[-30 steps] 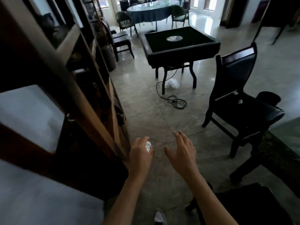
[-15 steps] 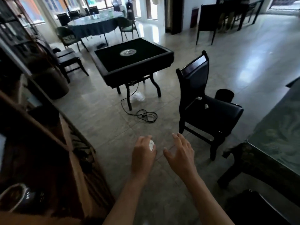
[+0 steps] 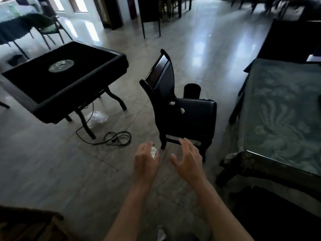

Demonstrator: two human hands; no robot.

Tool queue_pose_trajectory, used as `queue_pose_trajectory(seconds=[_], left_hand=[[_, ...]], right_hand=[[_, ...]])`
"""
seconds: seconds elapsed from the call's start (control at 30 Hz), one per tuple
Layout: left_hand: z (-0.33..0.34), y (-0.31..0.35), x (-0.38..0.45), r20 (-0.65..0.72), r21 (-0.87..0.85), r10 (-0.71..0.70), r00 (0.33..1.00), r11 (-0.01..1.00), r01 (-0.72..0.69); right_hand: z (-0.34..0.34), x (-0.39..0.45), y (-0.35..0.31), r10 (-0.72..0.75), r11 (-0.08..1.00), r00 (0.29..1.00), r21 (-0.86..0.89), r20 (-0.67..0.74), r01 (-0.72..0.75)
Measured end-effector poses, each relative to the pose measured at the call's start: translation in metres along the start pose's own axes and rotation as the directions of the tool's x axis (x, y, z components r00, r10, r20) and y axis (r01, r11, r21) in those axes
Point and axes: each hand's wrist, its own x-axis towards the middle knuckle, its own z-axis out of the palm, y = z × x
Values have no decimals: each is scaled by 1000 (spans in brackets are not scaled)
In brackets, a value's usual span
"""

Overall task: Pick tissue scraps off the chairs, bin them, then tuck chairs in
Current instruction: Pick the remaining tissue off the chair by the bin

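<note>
Crumpled white tissue scrap (image 3: 153, 152) clenched in left hand (image 3: 145, 160) grip; right hand (image 3: 188, 158) released, empty. Two white scraps (image 3: 182, 110) lie on black padded chair (image 3: 187, 112); black cylindrical bin (image 3: 192, 90) behind, contents unseen.

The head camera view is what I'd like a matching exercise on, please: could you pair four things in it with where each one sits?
Things:
1. crumpled tissue
2. two tissue scraps
3. coiled black cable
4. right hand

Places or states:
A. on the floor beside the square black table
B. on the seat of the dark chair
C. open and empty, fingers spread
D. held in the left hand

Pairs: 1-D, 2-B, 3-A, 4-C
</note>
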Motion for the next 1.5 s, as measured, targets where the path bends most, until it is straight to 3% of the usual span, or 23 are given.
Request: queue_pose_trajectory(seconds=[0.33, 0.9, 1.5], left_hand=[[72, 6, 128, 119, -80, 117, 986, 991, -107], [214, 40, 363, 230, -66, 36, 973, 998, -21], [375, -25, 534, 296, -76, -86, 951, 991, 113]], right_hand=[[-4, 128, 27, 98, 993, 992, -62, -75, -102], [-34, 389, 99, 193, 979, 981, -61, -29, -195], [24, 590, 166, 333, 942, 942, 40, 42, -335]])
